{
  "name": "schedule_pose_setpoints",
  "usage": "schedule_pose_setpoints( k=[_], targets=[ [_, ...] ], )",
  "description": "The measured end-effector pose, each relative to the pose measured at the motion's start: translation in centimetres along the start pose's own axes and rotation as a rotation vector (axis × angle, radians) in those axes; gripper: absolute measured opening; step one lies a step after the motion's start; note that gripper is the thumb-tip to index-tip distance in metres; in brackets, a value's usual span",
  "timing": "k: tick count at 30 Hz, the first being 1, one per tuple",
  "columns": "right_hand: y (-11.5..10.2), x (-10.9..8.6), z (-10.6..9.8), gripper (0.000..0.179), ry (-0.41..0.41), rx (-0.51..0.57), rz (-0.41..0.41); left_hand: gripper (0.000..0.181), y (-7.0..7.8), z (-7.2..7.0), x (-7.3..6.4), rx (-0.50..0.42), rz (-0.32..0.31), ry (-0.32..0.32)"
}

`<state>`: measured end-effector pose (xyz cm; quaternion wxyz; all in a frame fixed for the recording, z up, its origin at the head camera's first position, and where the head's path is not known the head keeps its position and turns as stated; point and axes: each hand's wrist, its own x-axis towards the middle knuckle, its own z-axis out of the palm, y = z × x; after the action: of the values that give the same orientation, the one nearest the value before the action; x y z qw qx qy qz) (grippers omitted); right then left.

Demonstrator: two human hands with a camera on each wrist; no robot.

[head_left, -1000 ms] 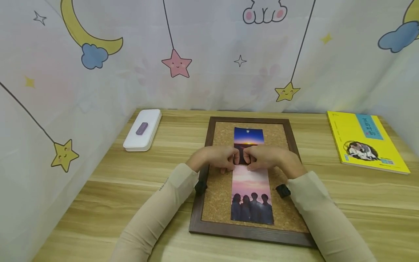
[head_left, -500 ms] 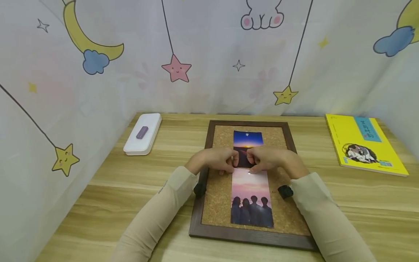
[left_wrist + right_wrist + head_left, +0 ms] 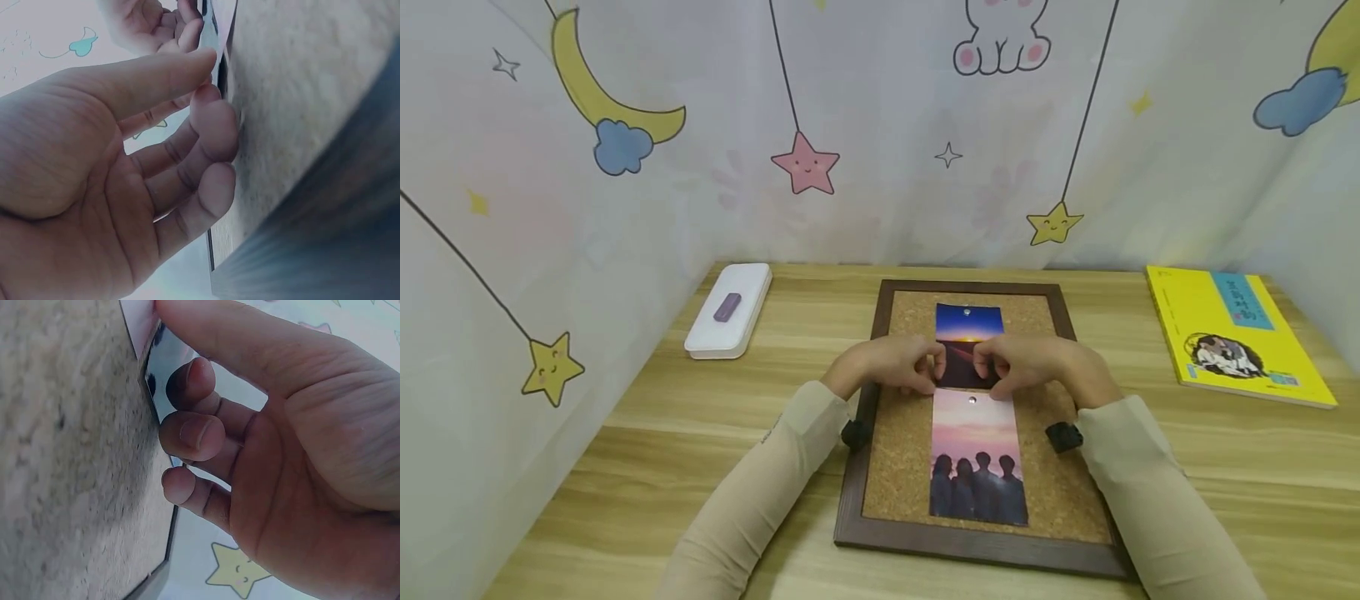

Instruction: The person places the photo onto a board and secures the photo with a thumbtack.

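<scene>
Two photos lie on a framed corkboard (image 3: 917, 467), one above the other. The upper photo (image 3: 958, 367) shows a sunset; the lower photo (image 3: 973, 433) shows several silhouetted people under a pink sky. A small shiny pushpin (image 3: 972, 400) sits at the top of the lower photo, and another pushpin (image 3: 967, 312) is in the upper one. My left hand (image 3: 901, 362), loosely bent, rests with its fingertips at the left side where the photos meet. On the opposite side my right hand (image 3: 1026, 365) has its thumb tip at the lower photo's top right corner, fingers relaxed.
A white case (image 3: 718, 329) with a small purple block (image 3: 727, 307) on it stands at the table's back left. At the back right lies a yellow book (image 3: 1232, 333). A patterned curtain (image 3: 880, 217) hangs behind the table (image 3: 805, 350).
My right hand has slid right, away from my left hand, uncovering the pushpin on the lower photo. My left hand has stayed almost in place. The head view has tilted up slightly.
</scene>
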<state>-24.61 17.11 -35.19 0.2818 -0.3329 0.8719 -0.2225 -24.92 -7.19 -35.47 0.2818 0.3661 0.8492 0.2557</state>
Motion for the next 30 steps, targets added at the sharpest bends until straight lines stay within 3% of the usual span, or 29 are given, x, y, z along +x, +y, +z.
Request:
schedule_pose_setpoints(
  k=[12,22,30],
  targets=[
    [1.4,-1.5,-1.3,0.017,0.074,0.031,-0.059,0.007,-1.5,-0.8,-0.1,0.024,0.066,0.134],
    [2.1,-3.8,-2.7,0.011,0.181,0.018,-0.034,0.007,-2.5,-2.2,-0.9,0.098,0.078,0.246],
    [3.2,-5.0,-3.2,0.005,0.236,0.033,-0.004,0.009,-2.8,-3.3,-2.0,0.037,0.063,0.286]
  ],
)
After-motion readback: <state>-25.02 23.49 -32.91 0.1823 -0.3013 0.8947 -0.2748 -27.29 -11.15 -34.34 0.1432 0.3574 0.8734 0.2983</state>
